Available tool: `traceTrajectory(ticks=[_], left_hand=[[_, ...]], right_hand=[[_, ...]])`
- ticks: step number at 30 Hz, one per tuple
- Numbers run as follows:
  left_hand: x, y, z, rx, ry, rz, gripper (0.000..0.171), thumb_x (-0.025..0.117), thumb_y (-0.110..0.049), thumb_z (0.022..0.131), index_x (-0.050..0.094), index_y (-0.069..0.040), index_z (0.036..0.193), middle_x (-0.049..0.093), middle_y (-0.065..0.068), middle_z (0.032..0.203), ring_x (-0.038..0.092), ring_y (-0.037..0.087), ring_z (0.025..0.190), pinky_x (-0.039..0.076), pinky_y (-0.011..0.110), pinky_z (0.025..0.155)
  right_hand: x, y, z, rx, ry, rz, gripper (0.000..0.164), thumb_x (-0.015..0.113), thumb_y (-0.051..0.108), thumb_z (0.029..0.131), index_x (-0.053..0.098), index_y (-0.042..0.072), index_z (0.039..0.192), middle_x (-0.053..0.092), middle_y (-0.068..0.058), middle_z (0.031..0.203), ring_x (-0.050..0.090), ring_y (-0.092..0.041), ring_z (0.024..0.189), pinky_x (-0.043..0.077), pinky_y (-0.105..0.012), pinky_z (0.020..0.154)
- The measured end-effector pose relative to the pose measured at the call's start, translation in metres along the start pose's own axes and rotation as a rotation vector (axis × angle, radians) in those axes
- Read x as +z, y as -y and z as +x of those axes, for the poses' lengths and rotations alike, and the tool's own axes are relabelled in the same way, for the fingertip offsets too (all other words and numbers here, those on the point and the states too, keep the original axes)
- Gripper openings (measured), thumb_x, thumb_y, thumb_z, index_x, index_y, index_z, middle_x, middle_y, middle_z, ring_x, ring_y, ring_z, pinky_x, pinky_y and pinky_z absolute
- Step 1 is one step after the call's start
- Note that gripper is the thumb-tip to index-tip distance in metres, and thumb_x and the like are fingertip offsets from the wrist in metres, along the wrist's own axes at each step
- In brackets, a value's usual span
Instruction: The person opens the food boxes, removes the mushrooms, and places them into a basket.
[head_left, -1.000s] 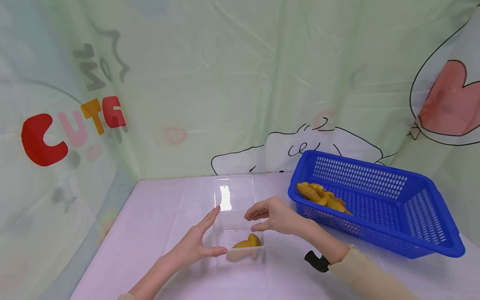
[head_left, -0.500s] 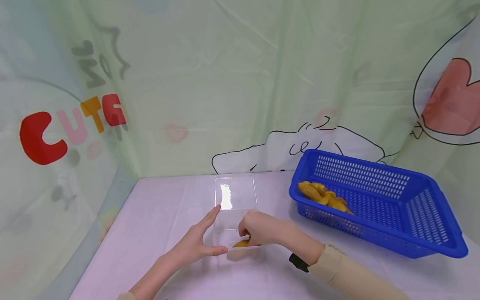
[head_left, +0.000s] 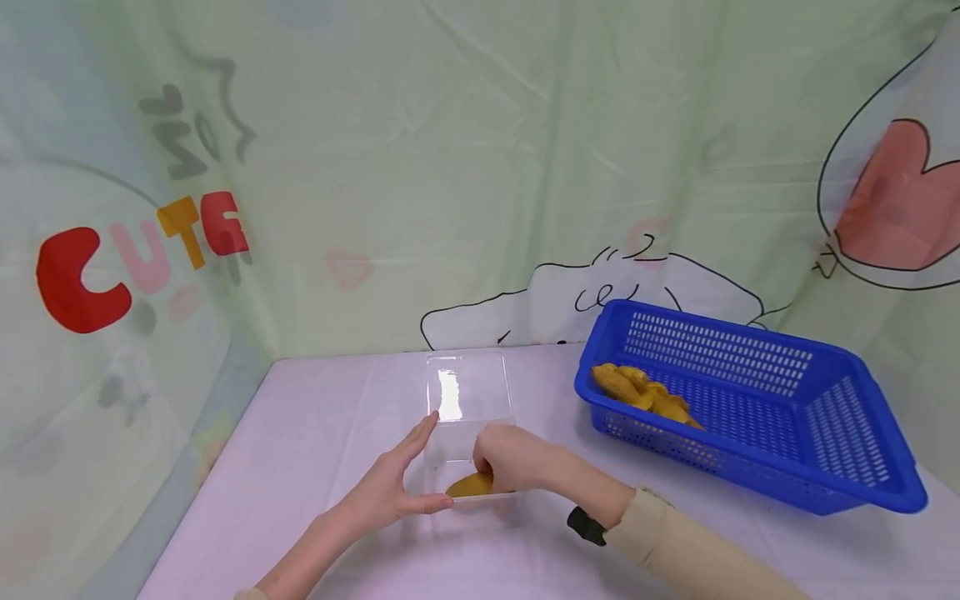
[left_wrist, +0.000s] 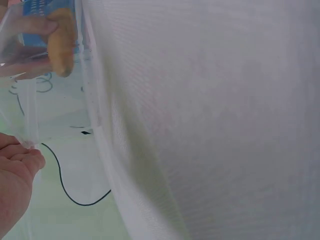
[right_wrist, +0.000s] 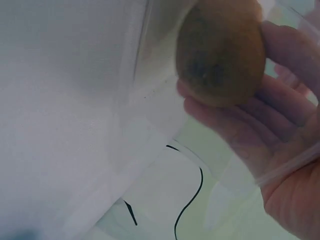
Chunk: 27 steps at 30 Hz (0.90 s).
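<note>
A clear plastic box (head_left: 437, 477) with its lid (head_left: 468, 383) folded back stands on the table. My left hand (head_left: 390, 487) spans its left side, thumb at the near corner and straight forefinger at the far one, steadying it. Inside the box, my right hand (head_left: 513, 457) grips a yellow-brown piece of ginger (head_left: 471, 485). The right wrist view shows the ginger (right_wrist: 220, 55) close up, held between thumb and fingers (right_wrist: 287, 47). Through the plastic, the left wrist view also shows the ginger (left_wrist: 62, 42) in that grasp.
To the right is a blue perforated basket (head_left: 750, 457), with several pieces of ginger (head_left: 645, 393) at its left end. A printed curtain (head_left: 390, 167) hangs behind the pale table (head_left: 315, 400). A black band (head_left: 587, 527) is on my right wrist.
My right hand has come down into the box and taken hold of the ginger, which has shifted slightly left. The left hand has stayed at the box's left side.
</note>
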<state>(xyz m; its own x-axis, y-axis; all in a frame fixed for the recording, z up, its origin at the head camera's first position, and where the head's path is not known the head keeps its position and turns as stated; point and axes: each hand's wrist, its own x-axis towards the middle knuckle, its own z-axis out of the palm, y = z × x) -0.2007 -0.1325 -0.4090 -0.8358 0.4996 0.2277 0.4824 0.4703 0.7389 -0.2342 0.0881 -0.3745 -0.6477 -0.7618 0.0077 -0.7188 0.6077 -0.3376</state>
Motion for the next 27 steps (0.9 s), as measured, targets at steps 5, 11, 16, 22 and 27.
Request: traceTrajectory(ticks=[5,11,16,22,27], left_hand=[[0.001,0.002,0.001,-0.001,0.004,-0.008,0.1,0.077,-0.04,0.073,0.015,-0.02,0.149,0.016,0.003,0.152,0.019,0.023,0.136,0.024,0.048,0.106],[0.0,0.0,0.001,-0.01,0.001,-0.003,0.101,0.078,-0.038,0.073,0.016,-0.016,0.149,0.017,0.005,0.152,0.019,0.025,0.136,0.023,0.048,0.106],[0.0,-0.001,0.0,-0.019,-0.004,0.0,0.101,0.079,-0.034,0.072,0.016,-0.016,0.149,0.017,0.005,0.152,0.018,0.024,0.136,0.022,0.047,0.106],[-0.001,-0.002,0.0,-0.02,0.004,-0.006,0.102,0.078,-0.037,0.072,0.016,-0.015,0.149,0.016,0.005,0.152,0.016,0.023,0.137,0.021,0.048,0.106],[-0.001,-0.002,0.0,-0.019,0.014,-0.008,0.103,0.076,-0.043,0.072,0.015,-0.015,0.149,0.015,0.006,0.152,0.014,0.021,0.137,0.021,0.048,0.107]], right_hand=[[-0.005,-0.009,-0.006,0.022,-0.054,0.258,0.013,0.081,0.008,0.069,0.071,0.007,0.079,0.063,0.009,0.069,0.055,-0.003,0.061,0.049,-0.015,0.061],[-0.021,-0.015,-0.016,0.006,-0.138,0.425,0.019,0.078,0.008,0.073,0.072,0.004,0.091,0.068,0.003,0.084,0.063,-0.008,0.077,0.052,-0.023,0.074],[-0.038,-0.019,-0.028,0.057,-0.178,0.526,0.022,0.076,0.01,0.076,0.071,0.003,0.096,0.068,-0.002,0.088,0.065,-0.016,0.085,0.052,-0.031,0.078],[-0.063,-0.033,-0.049,0.108,-0.298,0.537,0.027,0.077,0.013,0.075,0.07,0.002,0.099,0.068,-0.005,0.092,0.065,-0.02,0.088,0.052,-0.031,0.079],[-0.085,-0.054,-0.074,0.22,-0.414,0.465,0.031,0.078,0.012,0.074,0.069,-0.002,0.1,0.068,-0.01,0.092,0.066,-0.022,0.085,0.054,-0.029,0.073]])
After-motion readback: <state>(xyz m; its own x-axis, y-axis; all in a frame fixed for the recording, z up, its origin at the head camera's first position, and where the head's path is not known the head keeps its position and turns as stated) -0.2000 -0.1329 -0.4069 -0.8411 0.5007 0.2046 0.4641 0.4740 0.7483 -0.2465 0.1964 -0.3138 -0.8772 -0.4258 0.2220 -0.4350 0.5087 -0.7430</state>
